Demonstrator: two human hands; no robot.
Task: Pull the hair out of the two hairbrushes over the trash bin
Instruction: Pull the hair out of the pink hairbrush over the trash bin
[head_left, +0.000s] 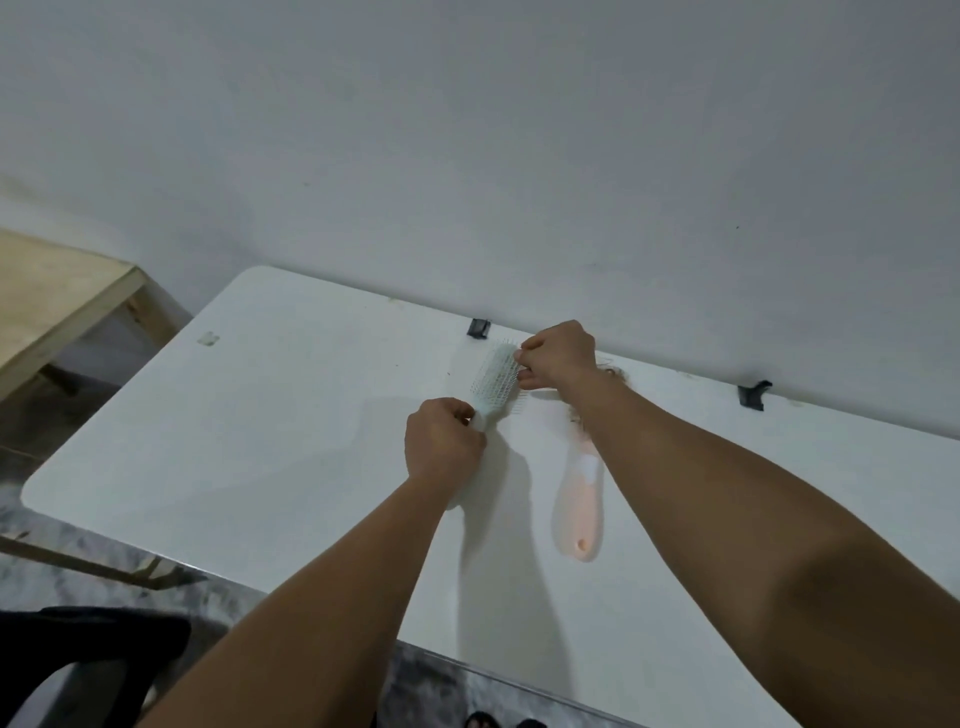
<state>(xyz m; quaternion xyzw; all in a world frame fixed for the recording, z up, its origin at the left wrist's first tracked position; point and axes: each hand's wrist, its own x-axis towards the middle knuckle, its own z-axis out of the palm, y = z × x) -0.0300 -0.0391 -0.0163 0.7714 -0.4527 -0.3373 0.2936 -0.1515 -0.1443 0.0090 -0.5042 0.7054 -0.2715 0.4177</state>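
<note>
Brushes: head view. Left hand (441, 441) is gripping green brush (496, 379) by its handle, steadying it above table (260, 441); right hand (558, 358) is pinching at far bristles. Pink brush (579, 499) is lying right. Bin unseen.

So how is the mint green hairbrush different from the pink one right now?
The mint green hairbrush is held up: the left hand grips its handle and the right hand pinches at its bristles. The pink hairbrush lies flat on the white table, untouched. The green one's bristle head shows plainly; the pink one's head is mostly hidden behind the right forearm, with a tuft of hair beside it. Both have pale plastic handles.
</note>
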